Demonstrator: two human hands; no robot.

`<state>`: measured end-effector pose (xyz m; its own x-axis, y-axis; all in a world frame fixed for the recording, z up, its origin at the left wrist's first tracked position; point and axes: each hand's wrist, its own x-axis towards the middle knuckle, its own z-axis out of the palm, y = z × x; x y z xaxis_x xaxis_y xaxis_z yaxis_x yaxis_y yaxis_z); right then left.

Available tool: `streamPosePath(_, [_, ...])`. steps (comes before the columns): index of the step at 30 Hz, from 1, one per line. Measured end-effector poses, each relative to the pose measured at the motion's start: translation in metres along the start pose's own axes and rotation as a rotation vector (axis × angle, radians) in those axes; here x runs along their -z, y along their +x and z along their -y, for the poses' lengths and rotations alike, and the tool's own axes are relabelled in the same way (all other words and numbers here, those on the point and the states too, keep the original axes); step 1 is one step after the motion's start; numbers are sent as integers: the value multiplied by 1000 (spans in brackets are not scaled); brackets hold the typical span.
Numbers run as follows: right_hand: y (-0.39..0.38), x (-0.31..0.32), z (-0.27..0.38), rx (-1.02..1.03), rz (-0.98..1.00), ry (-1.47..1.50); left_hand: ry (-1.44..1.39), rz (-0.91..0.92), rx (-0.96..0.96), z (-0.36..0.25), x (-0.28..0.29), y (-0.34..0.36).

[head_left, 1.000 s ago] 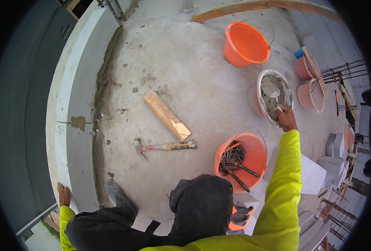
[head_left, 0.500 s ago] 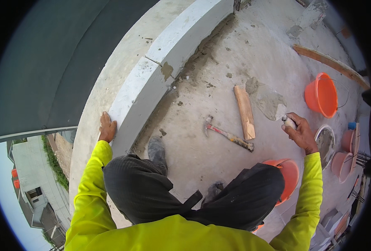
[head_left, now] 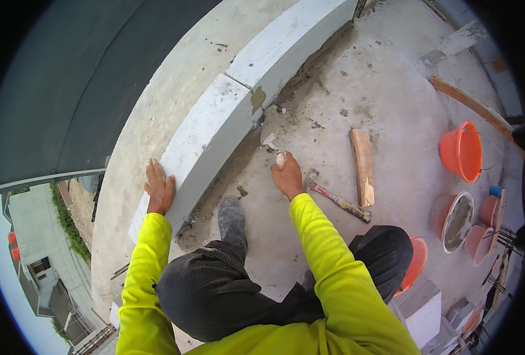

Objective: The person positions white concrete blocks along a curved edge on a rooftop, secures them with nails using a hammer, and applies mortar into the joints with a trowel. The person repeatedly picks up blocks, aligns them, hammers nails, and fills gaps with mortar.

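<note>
My left hand (head_left: 160, 186) rests with its fingers spread against the outer edge of the near white block (head_left: 200, 127). My right hand (head_left: 288, 176) is closed round the handle of a trowel (head_left: 270, 127). Its blade is by the inner face of the blocks, close to the joint between the near block and the far white block (head_left: 292, 35). Whether the blade touches the block I cannot tell. A grey mortar patch (head_left: 257, 99) marks that joint. A claw hammer (head_left: 340, 199) lies on the floor right of my right hand, beside a piece of wood (head_left: 363, 167).
An orange bucket (head_left: 461, 151) stands at the right, with a tub of grey mortar (head_left: 458, 222) nearer me. Another orange bucket (head_left: 415, 263) is partly behind my knee. A long plank (head_left: 472, 100) lies at the far right. Left of the blocks runs a concrete ledge (head_left: 156, 112).
My right hand has swung left with the trowel, from the floor near the buckets to the block joint. My left hand stays at the near block's edge. The view has shifted slightly.
</note>
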<state>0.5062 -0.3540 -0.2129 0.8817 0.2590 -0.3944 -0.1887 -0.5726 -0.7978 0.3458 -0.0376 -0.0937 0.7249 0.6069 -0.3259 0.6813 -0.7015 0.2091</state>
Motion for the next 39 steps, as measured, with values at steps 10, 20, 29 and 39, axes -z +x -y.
streamPosePath(10, [-31,-33,30,128,16,-107,23,18,-12,0,1,0])
streamPosePath(20, [-2,-42,31,194,-117,-39,20,9,-16,2,0,-1])
streamPosePath(29, [-32,-46,5,103,-169,180,5,26,-25,1,3,1])
streamPosePath(39, [3,-62,-16,265,-215,410,37,7,-38,0,2,0])
